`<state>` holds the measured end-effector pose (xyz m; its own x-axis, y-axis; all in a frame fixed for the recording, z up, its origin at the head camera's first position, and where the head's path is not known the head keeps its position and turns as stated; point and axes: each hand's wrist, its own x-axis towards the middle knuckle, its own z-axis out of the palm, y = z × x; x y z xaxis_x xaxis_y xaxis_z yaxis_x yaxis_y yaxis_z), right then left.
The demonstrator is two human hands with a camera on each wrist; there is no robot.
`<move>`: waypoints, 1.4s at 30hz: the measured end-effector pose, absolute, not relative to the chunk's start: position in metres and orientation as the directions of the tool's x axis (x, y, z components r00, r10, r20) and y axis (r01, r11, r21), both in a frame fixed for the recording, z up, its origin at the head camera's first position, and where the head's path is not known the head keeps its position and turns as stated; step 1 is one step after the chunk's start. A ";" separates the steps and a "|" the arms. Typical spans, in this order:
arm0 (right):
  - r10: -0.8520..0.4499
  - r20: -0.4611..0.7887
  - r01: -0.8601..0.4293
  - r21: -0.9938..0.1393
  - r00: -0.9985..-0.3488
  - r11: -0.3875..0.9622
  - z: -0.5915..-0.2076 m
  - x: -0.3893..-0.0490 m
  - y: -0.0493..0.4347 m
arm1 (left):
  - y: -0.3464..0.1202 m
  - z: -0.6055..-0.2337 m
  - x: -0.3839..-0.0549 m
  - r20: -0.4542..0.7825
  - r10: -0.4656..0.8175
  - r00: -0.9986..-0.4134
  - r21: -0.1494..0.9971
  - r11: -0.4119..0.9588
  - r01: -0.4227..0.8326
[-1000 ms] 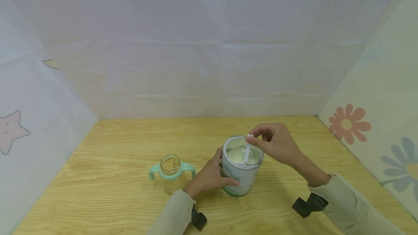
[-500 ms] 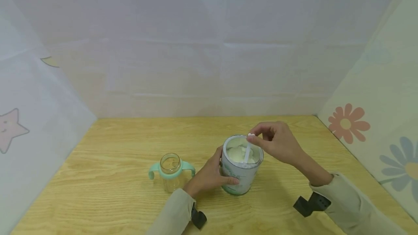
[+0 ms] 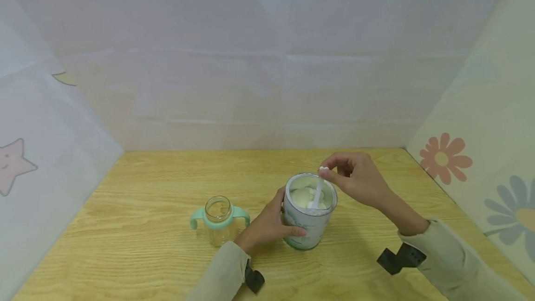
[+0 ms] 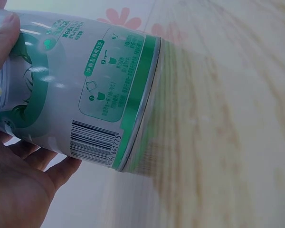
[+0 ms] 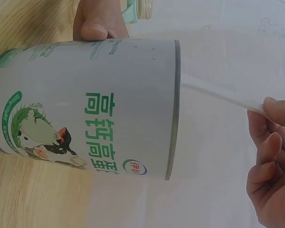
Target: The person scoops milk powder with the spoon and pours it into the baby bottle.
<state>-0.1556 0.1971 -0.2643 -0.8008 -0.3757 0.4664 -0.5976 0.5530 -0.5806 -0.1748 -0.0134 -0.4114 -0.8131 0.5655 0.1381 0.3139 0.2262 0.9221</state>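
Observation:
An open white-and-green milk powder can stands on the table, with pale powder inside. My left hand grips its left side, thumb across the front; in the left wrist view the fingers curl round the label side. Above the rim, my right hand pinches the top end of a white scoop's handle between thumb and forefinger. The handle slants down into the can; the scoop's lower end is hidden in the right wrist view, where only the handle shows.
Left of the can stands an uncapped, amber-tinted baby bottle with mint-green handles, close to my left wrist. The wooden table meets a pale back wall and patterned side walls.
My right hand has risen slightly, drawing the scoop's handle a little up and to the right. The left hand and the can have stayed in place.

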 end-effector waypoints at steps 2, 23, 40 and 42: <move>-0.378 0.471 -0.603 -0.579 -0.797 0.549 -0.263 -0.156 0.197 | -0.014 -0.412 -0.175 0.139 0.566 -0.812 0.922 0.225 0.315; -0.374 0.491 -0.613 -0.552 -0.787 0.565 -0.256 -0.173 0.196 | -0.014 -0.414 -0.178 0.138 0.571 -0.810 0.928 0.212 0.307; -0.323 0.428 -0.533 -0.605 -0.844 0.591 -0.254 -0.182 0.197 | -0.013 -0.415 -0.181 0.102 0.561 -0.822 0.927 0.247 0.283; -0.322 0.420 -0.526 -0.607 -0.849 0.595 -0.255 -0.181 0.197 | -0.016 -0.415 -0.183 0.098 0.578 -0.810 0.929 0.239 0.283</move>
